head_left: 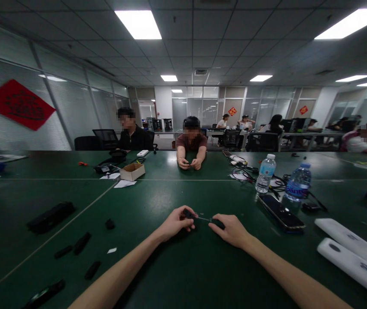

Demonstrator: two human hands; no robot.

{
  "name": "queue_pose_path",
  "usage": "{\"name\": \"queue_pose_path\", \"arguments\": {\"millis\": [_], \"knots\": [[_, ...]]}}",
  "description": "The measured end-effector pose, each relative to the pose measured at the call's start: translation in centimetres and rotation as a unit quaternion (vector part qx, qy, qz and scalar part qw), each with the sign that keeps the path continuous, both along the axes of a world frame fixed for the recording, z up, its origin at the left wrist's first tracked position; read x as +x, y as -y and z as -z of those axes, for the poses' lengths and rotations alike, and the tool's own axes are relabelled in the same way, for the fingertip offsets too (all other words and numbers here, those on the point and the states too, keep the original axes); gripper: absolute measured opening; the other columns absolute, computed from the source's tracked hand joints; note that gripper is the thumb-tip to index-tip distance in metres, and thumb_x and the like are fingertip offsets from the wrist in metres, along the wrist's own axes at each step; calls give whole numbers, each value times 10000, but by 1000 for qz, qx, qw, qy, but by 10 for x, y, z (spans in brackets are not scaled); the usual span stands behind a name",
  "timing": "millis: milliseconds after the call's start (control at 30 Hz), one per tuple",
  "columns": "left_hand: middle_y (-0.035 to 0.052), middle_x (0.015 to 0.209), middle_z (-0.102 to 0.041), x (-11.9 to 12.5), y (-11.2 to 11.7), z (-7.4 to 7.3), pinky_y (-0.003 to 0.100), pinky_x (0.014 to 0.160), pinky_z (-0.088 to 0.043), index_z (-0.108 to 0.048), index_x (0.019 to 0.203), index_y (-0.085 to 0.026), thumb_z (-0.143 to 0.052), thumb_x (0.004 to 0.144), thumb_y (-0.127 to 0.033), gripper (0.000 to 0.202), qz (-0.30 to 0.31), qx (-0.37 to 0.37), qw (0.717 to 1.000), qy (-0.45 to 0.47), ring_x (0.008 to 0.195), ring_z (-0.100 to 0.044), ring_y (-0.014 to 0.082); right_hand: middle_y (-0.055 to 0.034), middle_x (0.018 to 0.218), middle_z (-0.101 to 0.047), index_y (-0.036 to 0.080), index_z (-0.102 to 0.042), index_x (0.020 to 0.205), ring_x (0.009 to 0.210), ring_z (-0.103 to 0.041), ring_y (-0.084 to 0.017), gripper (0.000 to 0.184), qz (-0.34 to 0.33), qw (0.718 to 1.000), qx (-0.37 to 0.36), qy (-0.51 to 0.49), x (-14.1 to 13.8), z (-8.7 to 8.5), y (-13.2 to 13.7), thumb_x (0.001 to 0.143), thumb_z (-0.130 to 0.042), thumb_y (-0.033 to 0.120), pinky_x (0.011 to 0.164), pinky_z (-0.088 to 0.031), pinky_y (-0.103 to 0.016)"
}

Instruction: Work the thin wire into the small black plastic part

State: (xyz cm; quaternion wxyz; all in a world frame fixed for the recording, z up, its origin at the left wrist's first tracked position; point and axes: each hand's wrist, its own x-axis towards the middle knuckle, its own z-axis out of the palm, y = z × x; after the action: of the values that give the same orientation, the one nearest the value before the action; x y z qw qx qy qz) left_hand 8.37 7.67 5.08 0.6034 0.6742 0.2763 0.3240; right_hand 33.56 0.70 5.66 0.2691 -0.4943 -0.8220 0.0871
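Note:
My left hand (174, 223) pinches a small black part (189, 213) just above the green table (157, 257). My right hand (231, 230) is closed on the dark handle (217, 222) of a small screwdriver. Its thin shaft (203, 219) runs left to the black part. The two hands sit a short gap apart at the middle of the table, both arms stretched forward.
Several black parts (82, 243) and a long black piece (50, 217) lie at the left. A phone (282, 213), two water bottles (265, 173), cables and two white devices (353, 253) lie at the right. A cardboard box (132, 171) and seated people are across the table.

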Motion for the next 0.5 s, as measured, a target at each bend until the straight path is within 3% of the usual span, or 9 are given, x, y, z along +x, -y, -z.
{"name": "queue_pose_path", "arguments": {"millis": [267,433,500], "knots": [[120,1128,-625,-1,-4,7,278,641,-516,-555,1061,-154,-691,789,-289,333,0,-17,999,37,777,-652,155,-19,800,-654,191,-645,954,676,-600,-150,291,18,1000,1,21,-2,-4,1,944,-488,436,650,-450,-258],[69,912,-655,-1,-4,6,267,612,-504,-558,1065,-152,-692,790,-324,351,-9,-17,999,27,690,-638,140,-15,813,-661,197,-647,957,675,-606,-147,280,14,1000,-10,7,-2,-3,0,945,-487,427,642,-453,-255],[65,912,-648,-1,-4,6,267,605,-502,-551,1058,-153,-698,782,-331,360,-12,-19,999,37,667,-630,133,-12,818,-664,205,-648,959,681,-611,-148,271,13,1000,-10,-1,-2,-3,0,944,-490,425,648,-457,-256]]}}
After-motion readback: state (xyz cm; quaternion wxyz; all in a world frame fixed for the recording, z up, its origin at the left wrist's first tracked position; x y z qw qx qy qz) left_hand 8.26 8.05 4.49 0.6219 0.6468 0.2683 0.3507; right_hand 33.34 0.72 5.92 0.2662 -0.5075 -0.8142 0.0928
